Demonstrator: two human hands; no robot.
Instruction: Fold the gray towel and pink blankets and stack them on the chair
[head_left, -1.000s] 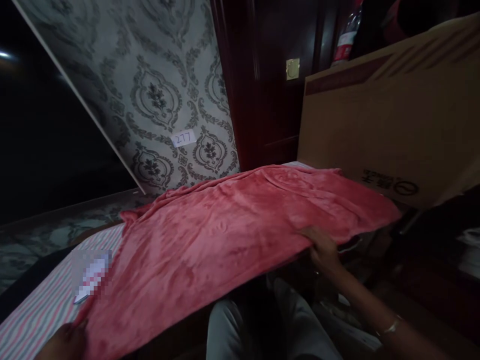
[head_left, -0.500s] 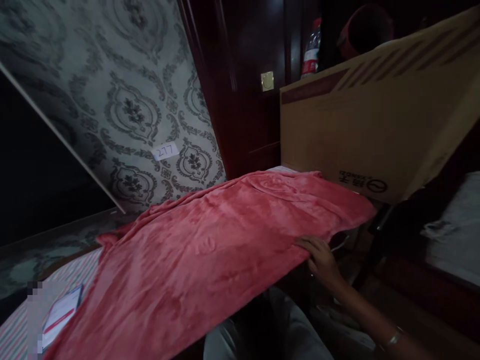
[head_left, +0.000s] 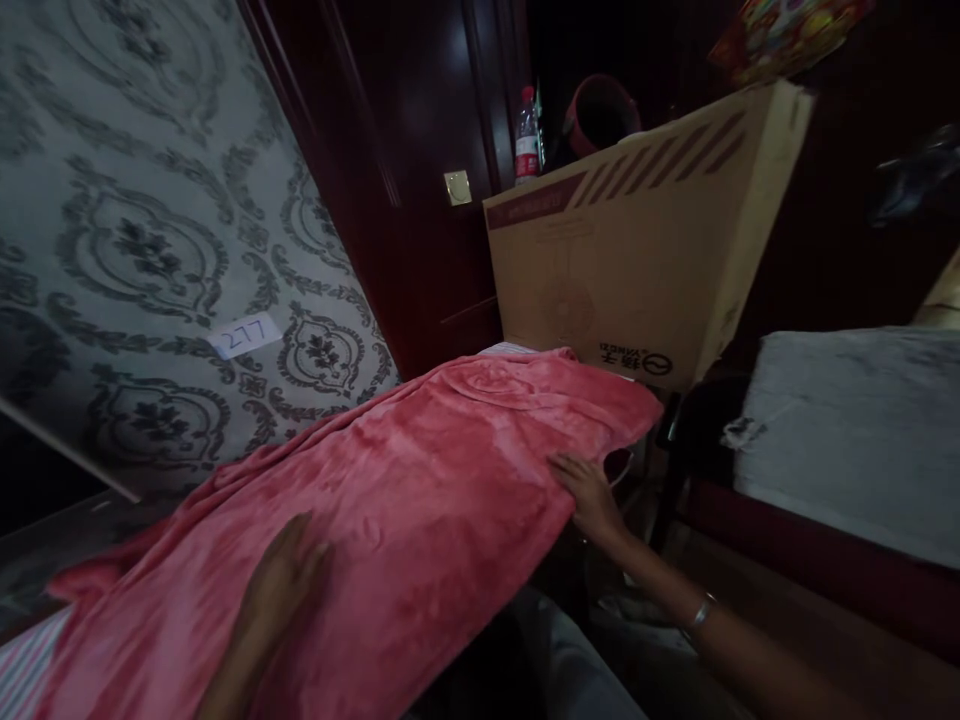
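Observation:
A pink plush blanket (head_left: 420,480) lies spread in front of me, its surface softly wrinkled. My left hand (head_left: 281,580) rests on top of it at the left, fingers stretched out and a little apart. At the blanket's right edge is my right hand (head_left: 589,495), fingers over the top; the thumb is hidden, seemingly under the edge. A striped cloth (head_left: 26,660) shows beneath the blanket at the lower left.
A large cardboard box (head_left: 622,260) stands behind the blanket, with a red-capped bottle (head_left: 527,140) near its left end. A patterned wall (head_left: 150,240) carries a paper label (head_left: 245,336). A grey cloth-covered surface (head_left: 855,430) is at the right.
My left hand has come into view and lies on the blanket. My right hand stays at the blanket's edge. The view has turned to the right, and the phone has left the picture.

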